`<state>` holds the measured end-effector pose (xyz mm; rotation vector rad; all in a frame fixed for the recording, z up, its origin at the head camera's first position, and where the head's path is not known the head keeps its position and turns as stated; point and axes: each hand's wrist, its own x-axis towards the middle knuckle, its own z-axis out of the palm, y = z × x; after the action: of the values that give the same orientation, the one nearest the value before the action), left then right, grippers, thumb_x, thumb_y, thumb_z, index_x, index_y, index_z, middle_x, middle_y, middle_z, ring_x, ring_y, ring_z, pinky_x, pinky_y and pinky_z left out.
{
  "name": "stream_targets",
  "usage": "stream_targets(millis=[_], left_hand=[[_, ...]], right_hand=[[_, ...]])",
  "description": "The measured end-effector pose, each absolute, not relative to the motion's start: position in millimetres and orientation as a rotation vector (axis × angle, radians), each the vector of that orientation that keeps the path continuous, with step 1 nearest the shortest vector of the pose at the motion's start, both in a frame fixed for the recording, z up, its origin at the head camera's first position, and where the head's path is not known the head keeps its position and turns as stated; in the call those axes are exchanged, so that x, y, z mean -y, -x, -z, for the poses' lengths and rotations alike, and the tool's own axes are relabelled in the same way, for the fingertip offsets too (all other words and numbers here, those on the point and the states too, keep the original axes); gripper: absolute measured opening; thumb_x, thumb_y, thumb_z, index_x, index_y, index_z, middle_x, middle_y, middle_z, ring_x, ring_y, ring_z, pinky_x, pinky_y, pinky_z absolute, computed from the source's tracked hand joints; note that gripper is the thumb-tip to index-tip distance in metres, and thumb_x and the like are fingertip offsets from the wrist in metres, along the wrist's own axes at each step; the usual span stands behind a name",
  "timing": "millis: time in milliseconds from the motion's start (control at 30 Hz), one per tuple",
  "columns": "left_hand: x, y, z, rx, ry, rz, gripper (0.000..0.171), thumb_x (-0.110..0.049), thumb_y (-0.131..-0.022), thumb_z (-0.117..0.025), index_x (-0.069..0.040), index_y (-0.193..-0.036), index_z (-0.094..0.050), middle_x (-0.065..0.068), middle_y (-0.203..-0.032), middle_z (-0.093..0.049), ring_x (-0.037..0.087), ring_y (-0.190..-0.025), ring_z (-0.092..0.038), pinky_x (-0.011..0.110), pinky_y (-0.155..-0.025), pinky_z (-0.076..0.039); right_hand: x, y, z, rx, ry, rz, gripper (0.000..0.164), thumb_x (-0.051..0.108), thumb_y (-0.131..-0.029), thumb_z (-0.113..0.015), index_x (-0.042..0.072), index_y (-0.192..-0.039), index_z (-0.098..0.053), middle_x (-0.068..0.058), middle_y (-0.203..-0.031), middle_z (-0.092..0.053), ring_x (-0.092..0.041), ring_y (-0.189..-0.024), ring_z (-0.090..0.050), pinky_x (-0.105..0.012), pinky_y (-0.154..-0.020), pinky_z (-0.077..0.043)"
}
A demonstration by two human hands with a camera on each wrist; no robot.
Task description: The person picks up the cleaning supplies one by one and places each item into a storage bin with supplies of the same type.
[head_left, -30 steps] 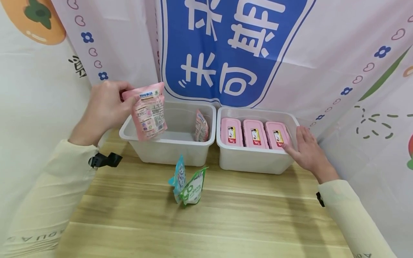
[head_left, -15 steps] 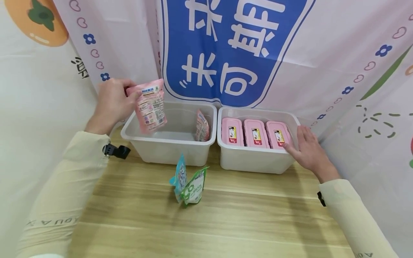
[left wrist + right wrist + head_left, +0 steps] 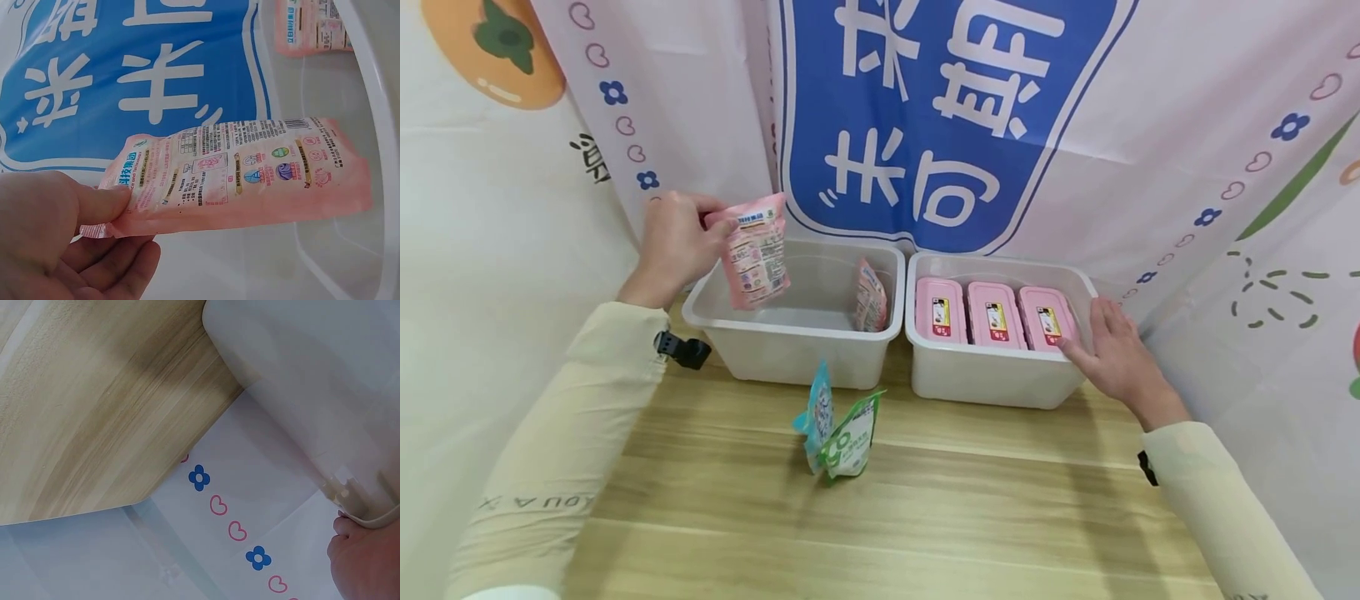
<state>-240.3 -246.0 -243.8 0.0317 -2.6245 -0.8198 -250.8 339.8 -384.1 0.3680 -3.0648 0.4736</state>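
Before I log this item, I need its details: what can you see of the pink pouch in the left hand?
The pink pouch looks like flexible plastic, its visible face printed with text, small icons and a barcode. The left hand pinches it near a top corner, and it hangs slightly tilted over the left bin; its other face is hidden.
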Motion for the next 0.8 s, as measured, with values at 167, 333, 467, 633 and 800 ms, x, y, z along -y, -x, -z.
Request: stream_targets(millis=[167, 333, 467, 633, 800], left_hand=[[242, 244, 249, 2.617, -0.017, 0.849, 0.031, -0.015, -0.105, -0.062, 0.004, -0.126, -0.074, 0.025, -0.112, -0.074, 0.031, -0.088, -0.062, 0.023, -0.055, -0.044], [240, 247, 255, 2.61, -0.009, 0.855, 0.029, -0.014, -0.103, -0.065, 0.004, -0.122, -0.076, 0.026, -0.108, -0.075, 0.029, -0.083, -0.062, 0.023, -0.053, -0.043], [239, 248, 260, 2.624, -0.019, 0.87, 0.029, -0.014, -0.103, -0.065, 0.004, -0.123, -0.076, 0.027, -0.11, -0.076, 0.03, -0.083, -0.064, 0.023, -0.054, -0.045], [239, 249, 265, 2.629, -0.018, 0.883, 0.03, -0.014, -0.104, -0.064, 0.005, -0.125, -0.074, 0.028, -0.112, -0.076, 0.03, -0.083, -0.064, 0.023, -0.056, -0.046], [240, 250, 271, 2.614, -0.015, 0.875, 0.028, -0.013, -0.103, -0.065, 0.005, -0.12, -0.077, 0.028, -0.106, -0.076, 0.027, -0.077, -0.06, 0.025, -0.053, -0.043]], right_hand=[[-342, 251, 385, 3.061, -0.357, -0.482, 0.102, 0.058, -0.107, -0.045, -0.005, -0.165, 0.011, -0.032, -0.174, 0.011, -0.053, -0.162, 0.004, -0.069, -0.131, -0.002], [-342, 250, 385, 3.061, -0.352, -0.485, 0.102, 0.057, -0.107, -0.046, -0.005, -0.165, 0.01, -0.033, -0.174, 0.008, -0.053, -0.162, 0.002, -0.069, -0.131, -0.003], [-342, 250, 386, 3.061, -0.353, -0.493, 0.102, 0.057, -0.107, -0.046, -0.005, -0.165, 0.011, -0.033, -0.173, 0.008, -0.053, -0.162, 0.004, -0.069, -0.13, -0.003], [-343, 251, 385, 3.054, -0.359, -0.49, 0.102, 0.058, -0.107, -0.045, -0.005, -0.165, 0.011, -0.032, -0.174, 0.009, -0.053, -0.162, 0.004, -0.069, -0.131, -0.002], [-342, 251, 385, 3.055, -0.358, -0.495, 0.102, 0.057, -0.107, -0.046, -0.005, -0.165, 0.011, -0.031, -0.174, 0.011, -0.053, -0.162, 0.004, -0.069, -0.131, -0.002]])
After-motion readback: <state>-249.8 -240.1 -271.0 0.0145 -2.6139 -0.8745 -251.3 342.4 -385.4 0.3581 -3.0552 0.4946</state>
